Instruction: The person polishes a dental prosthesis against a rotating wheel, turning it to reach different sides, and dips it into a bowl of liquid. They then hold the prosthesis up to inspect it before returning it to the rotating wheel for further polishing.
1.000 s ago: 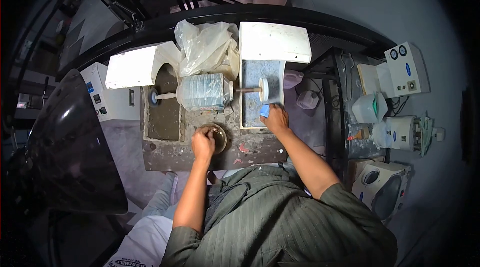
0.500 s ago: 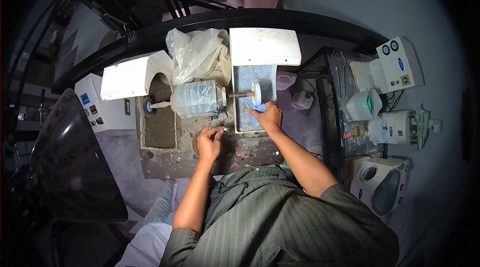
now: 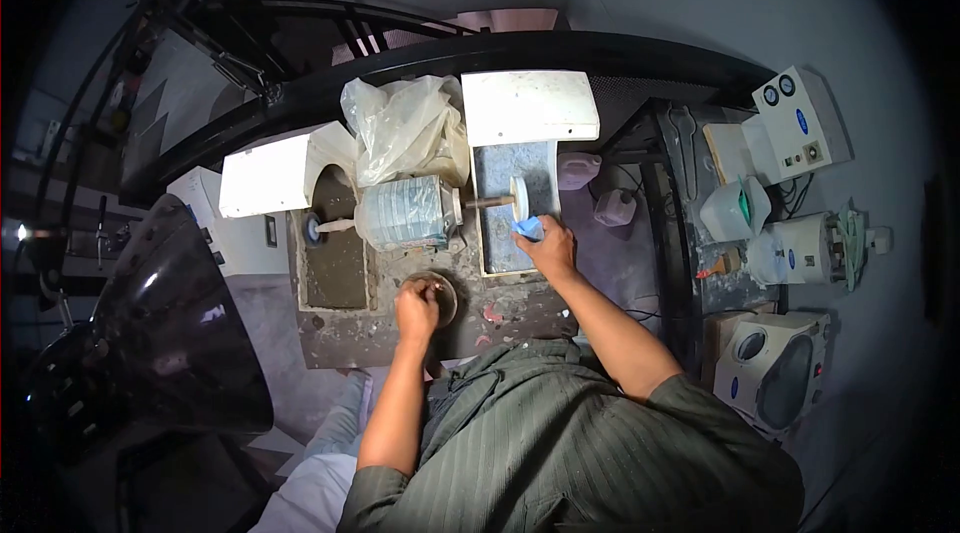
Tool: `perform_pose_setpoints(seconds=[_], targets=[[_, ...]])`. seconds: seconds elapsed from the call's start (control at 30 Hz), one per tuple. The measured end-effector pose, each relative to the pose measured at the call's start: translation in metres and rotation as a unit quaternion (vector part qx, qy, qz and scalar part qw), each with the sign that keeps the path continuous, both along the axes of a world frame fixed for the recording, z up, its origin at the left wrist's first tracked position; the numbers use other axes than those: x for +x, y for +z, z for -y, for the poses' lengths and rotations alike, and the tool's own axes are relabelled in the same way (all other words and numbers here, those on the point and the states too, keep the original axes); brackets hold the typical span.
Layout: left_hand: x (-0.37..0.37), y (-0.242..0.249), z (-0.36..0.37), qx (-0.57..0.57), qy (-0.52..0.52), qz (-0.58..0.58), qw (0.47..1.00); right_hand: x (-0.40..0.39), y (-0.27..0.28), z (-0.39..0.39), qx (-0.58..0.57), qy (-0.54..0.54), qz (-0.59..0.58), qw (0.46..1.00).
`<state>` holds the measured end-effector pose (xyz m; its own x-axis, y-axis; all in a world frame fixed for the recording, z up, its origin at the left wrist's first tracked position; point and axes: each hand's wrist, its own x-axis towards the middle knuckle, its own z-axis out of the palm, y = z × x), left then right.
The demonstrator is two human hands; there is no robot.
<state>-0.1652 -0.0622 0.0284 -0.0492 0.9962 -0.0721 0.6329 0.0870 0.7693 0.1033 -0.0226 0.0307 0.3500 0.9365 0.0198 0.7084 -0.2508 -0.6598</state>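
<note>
My right hand (image 3: 552, 251) is closed on a small blue piece (image 3: 528, 228), too small to tell whether cloth or something firmer. It sits at the lower edge of a white polishing wheel (image 3: 519, 198), on the right shaft of a bench polishing motor (image 3: 405, 213) wrapped in clear plastic. Below the wheel is a shallow tray (image 3: 500, 258) with a bluish, speckled bottom. My left hand (image 3: 418, 308) hovers over a round bowl (image 3: 451, 305) with its fingertips pinched together. Whatever lies between those fingertips is hidden.
A second wheel (image 3: 313, 228) on the left shaft stands over a tray of grey-brown material (image 3: 338, 278). White hoods (image 3: 530, 105) and a plastic bag (image 3: 408, 128) are behind. A black lamp shade (image 3: 180, 333) is at left; machines (image 3: 800, 138) line the right. Someone's leg (image 3: 340, 418) shows below.
My left hand has gone from beside the motor, fingers pinched near the tray, to over the bowl, which now shows more. My right hand keeps the blue piece by the wheel. The view has shifted slightly.
</note>
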Motion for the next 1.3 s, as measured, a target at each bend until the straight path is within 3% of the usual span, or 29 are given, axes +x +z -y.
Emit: perform_pose_setpoints(seconds=[0.07, 0.13, 0.17, 0.27, 0.33, 0.4, 0.47, 0.57, 0.6, 0.67, 0.73, 0.8, 0.87, 0.93, 1.0, 1.07, 1.13, 1.3], targets=[[0.006, -0.001, 0.0, -0.027, 0.006, -0.138, 0.99, 0.006, -0.002, 0.0, -0.019, 0.047, 0.033, 0.998], [0.007, 0.002, -0.005, -0.143, -0.067, -0.229, 0.961, 0.013, -0.016, -0.004, -0.113, 0.211, 0.188, 0.952], [0.008, -0.011, -0.007, -0.15, -0.083, -0.252, 0.952, 0.018, -0.023, -0.012, -0.23, 0.269, 0.183, 0.917], [0.009, -0.031, -0.011, -0.152, -0.075, -0.267, 0.949, 0.021, -0.017, -0.006, -0.225, 0.351, 0.222, 0.881], [0.012, -0.021, -0.011, -0.15, -0.054, -0.258, 0.953, 0.025, -0.019, -0.004, -0.203, 0.348, 0.214, 0.89], [0.016, -0.001, -0.011, -0.109, 0.013, -0.188, 0.976, 0.034, -0.017, -0.01, -0.302, 0.4, 0.172, 0.848], [0.031, 0.034, -0.019, -0.091, 0.028, -0.155, 0.983, 0.045, -0.022, -0.009, -0.284, 0.417, 0.166, 0.847], [0.05, 0.027, -0.034, -0.025, 0.037, 0.102, 0.994, 0.049, -0.028, -0.006, -0.204, 0.341, 0.029, 0.917], [0.062, 0.018, -0.041, -0.033, 0.028, 0.187, 0.982, 0.046, -0.03, -0.006, -0.203, 0.34, 0.029, 0.918], [0.089, -0.012, -0.054, -0.04, 0.004, 0.253, 0.967, 0.04, -0.031, -0.012, -0.116, 0.224, -0.213, 0.944], [0.132, -0.024, -0.066, -0.142, 0.054, 0.37, 0.916, 0.036, -0.023, -0.013, -0.135, 0.19, -0.239, 0.943], [0.149, -0.028, -0.071, -0.173, 0.073, 0.426, 0.885, 0.035, -0.031, -0.021, -0.173, 0.128, -0.36, 0.908], [0.161, -0.03, -0.074, -0.178, 0.094, 0.455, 0.868, 0.037, -0.034, -0.024, -0.171, 0.087, -0.369, 0.909], [0.167, -0.04, -0.075, -0.184, 0.117, 0.481, 0.849, 0.039, -0.029, -0.026, -0.157, 0.123, -0.281, 0.939], [0.169, -0.047, -0.077, -0.224, 0.159, 0.552, 0.787, 0.04, -0.021, -0.026, -0.15, 0.119, -0.249, 0.949], [0.171, -0.049, -0.078, -0.241, 0.162, 0.559, 0.777, 0.036, -0.011, -0.026, -0.144, 0.118, -0.218, 0.958], [0.173, -0.054, -0.075, -0.265, 0.184, 0.618, 0.717, 0.032, -0.005, -0.023, -0.098, 0.097, -0.156, 0.978], [0.172, -0.05, -0.066, -0.249, 0.184, 0.639, 0.704, 0.027, 0.007, -0.018, -0.081, 0.107, -0.139, 0.981]])
